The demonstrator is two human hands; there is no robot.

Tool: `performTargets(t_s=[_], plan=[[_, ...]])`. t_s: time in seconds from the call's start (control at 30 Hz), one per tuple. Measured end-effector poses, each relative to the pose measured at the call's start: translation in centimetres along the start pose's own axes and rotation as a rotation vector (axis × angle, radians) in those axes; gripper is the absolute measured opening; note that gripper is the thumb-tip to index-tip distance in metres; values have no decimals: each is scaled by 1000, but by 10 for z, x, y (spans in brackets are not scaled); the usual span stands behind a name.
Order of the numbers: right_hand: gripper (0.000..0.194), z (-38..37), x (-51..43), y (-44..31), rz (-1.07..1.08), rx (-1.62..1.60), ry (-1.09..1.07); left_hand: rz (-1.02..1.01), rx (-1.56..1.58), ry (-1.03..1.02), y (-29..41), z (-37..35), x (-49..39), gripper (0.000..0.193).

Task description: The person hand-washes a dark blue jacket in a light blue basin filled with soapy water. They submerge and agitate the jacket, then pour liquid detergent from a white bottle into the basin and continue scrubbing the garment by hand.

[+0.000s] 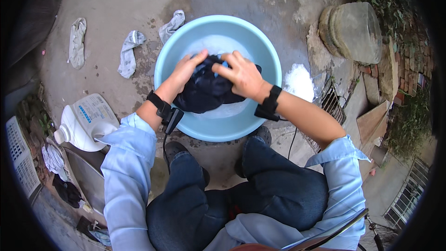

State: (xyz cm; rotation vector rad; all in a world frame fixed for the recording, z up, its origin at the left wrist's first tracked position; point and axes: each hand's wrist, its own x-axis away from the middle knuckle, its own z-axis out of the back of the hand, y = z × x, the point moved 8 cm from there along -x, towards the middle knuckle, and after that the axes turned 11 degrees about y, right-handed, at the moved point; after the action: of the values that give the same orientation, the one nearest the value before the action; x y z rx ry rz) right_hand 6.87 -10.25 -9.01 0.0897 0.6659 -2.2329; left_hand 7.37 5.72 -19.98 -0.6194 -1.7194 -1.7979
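Note:
A dark navy cloth garment (205,92) lies bunched in a round light-blue plastic basin (271,66), with whitish, sudsy water around it. My left hand (187,71) grips the cloth's left side, thumb on top. On the upper right of the bundle, my right hand (244,75) has its fingers bent over the fabric and slightly blurred. Bits of lighter blue show between the two hands. Both wrists wear black straps with small devices and cables. How much of the cloth lies under water is hidden.
Grey socks (130,54) lie on the wet concrete, one against the basin's rim. A white jug (87,122) with a label stands left. Right of the basin are white foam (299,82), a drain grate (332,101) and a cut-off translucent plastic container (352,33).

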Motion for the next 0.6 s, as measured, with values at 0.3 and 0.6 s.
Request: performTargets(t_s=[0.3,0.6], plan=[[53,32,46,-56,185,-3,-43,-879,-452,70,39,-1,108,25],[114,-17,73,-15,-465,-72,-396,-486,-1257,-5,-9,-29,103,131]])
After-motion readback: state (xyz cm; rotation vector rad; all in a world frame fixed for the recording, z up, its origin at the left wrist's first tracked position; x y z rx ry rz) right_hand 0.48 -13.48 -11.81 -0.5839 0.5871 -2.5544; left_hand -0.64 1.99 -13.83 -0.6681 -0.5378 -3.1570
